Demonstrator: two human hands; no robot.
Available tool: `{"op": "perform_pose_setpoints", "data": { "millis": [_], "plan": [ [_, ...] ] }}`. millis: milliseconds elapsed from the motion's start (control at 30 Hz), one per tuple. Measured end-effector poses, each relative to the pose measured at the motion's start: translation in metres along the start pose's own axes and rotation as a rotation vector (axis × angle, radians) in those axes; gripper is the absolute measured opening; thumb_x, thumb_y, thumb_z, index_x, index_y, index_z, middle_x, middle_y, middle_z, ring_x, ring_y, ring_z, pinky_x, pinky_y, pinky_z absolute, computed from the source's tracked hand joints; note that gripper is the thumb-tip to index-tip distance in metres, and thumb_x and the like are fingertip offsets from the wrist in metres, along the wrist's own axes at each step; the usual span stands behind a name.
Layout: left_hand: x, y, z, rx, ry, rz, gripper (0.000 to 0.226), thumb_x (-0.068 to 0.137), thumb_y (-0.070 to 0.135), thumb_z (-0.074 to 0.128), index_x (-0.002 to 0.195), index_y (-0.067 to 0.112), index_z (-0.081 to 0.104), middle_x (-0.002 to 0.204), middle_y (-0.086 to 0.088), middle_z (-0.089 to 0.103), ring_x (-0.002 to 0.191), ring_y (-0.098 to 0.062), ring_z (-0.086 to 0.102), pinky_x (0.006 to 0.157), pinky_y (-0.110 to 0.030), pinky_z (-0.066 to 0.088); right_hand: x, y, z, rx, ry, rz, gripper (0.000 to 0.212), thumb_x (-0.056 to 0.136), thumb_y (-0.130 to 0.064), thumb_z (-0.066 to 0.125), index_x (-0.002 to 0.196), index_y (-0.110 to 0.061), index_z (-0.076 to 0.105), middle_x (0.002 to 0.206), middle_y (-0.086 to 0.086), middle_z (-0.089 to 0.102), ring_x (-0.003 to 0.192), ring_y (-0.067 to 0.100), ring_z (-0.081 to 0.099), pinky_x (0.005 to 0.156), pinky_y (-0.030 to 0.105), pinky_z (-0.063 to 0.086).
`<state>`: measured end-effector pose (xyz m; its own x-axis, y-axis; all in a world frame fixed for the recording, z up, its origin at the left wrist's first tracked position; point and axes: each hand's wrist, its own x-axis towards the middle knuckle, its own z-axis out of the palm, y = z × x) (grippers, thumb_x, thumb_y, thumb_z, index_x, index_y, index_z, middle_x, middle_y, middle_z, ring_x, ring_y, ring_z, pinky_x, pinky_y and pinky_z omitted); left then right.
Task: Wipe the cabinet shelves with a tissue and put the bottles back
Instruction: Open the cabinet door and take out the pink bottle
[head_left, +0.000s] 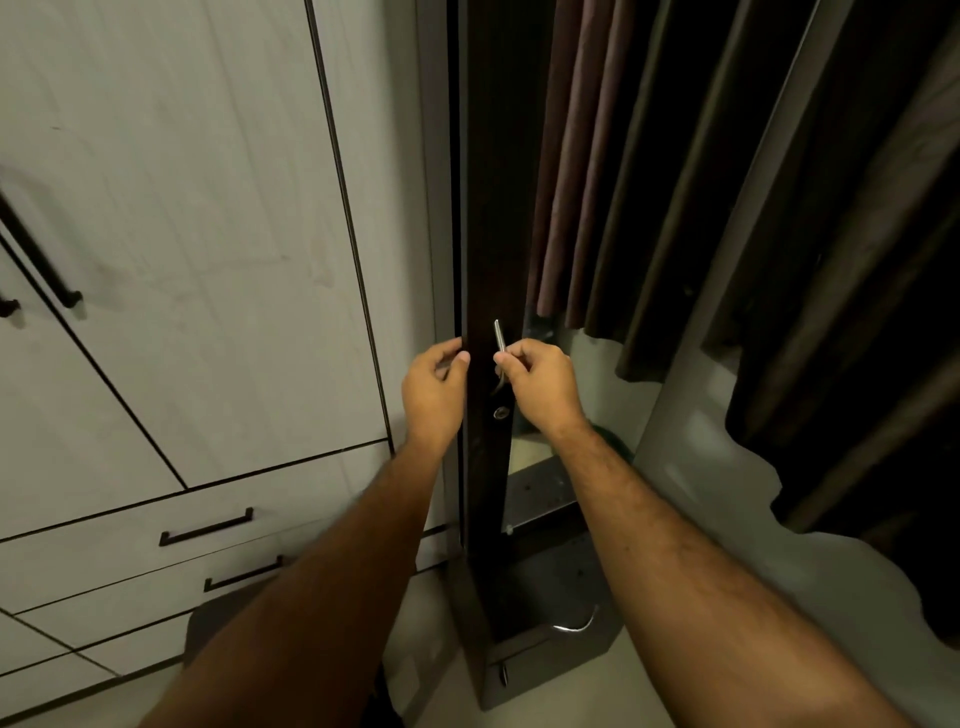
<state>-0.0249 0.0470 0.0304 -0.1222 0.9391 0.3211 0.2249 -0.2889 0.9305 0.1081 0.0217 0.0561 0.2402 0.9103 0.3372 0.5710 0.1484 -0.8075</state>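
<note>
At nine o'clock stands a pale wardrobe (197, 249) with a dark bar handle (41, 249) near its left edge. Below it, toward seven o'clock, sit two drawers (104, 551), each with a slim dark pull (205, 527).

Just left of centre, the left hand (434, 395) curls its fingers around the left edge of a narrow dark cabinet door (491, 208), gripping that edge. The door runs from twelve o'clock down to six o'clock.

Just right of centre, the right hand (540, 384) pinches the thin metal door handle (498, 340) between thumb and forefinger. A round keyhole (501, 413) sits directly under the handle.

Shelves, bottles and tissue are out of sight behind the door.

From one to three o'clock hang dark curtains (675, 182), partly mirrored in a reflective panel beside the door. At five o'clock, low on the cabinet, a lower drawer front (545, 660) shows a curved metal pull (574, 623).
</note>
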Motion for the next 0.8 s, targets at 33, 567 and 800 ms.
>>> {"op": "perform_pose_setpoints", "data": {
  "millis": [33, 567, 800],
  "plan": [
    [-0.003, 0.001, 0.0, 0.0, 0.001, -0.003, 0.032, 0.096, 0.019, 0.058, 0.127, 0.015, 0.061, 0.118, 0.003, 0.064, 0.099, 0.001, 0.06, 0.079, -0.005, 0.045, -0.001, 0.0, -0.001, 0.0, -0.003, -0.001, 0.017, 0.093, -0.028, 0.062, 0.082, -0.019, 0.069, 0.073, -0.007, 0.066, 0.069, 0.003, 0.061, 0.059, 0.013, 0.043],
    [-0.076, 0.026, 0.014, 0.04, 0.072, -0.011, 0.03, 0.094, 0.021, 0.061, 0.123, 0.014, 0.063, 0.104, 0.01, 0.065, 0.094, 0.002, 0.062, 0.077, -0.002, 0.045, -0.04, 0.018, -0.046, 0.052, -0.086, -0.044, 0.018, 0.093, -0.026, 0.062, 0.077, -0.02, 0.066, 0.069, -0.005, 0.063, 0.064, 0.008, 0.058, 0.057, 0.02, 0.043],
    [-0.112, 0.045, 0.026, 0.082, 0.102, -0.028, 0.029, 0.093, 0.023, 0.062, 0.121, 0.016, 0.064, 0.101, 0.014, 0.064, 0.089, 0.011, 0.058, 0.072, 0.002, 0.041, -0.062, 0.027, -0.075, 0.08, -0.108, -0.066, 0.017, 0.093, -0.025, 0.062, 0.079, -0.018, 0.068, 0.072, -0.001, 0.066, 0.067, 0.011, 0.061, 0.059, 0.021, 0.047]
  ]
}}
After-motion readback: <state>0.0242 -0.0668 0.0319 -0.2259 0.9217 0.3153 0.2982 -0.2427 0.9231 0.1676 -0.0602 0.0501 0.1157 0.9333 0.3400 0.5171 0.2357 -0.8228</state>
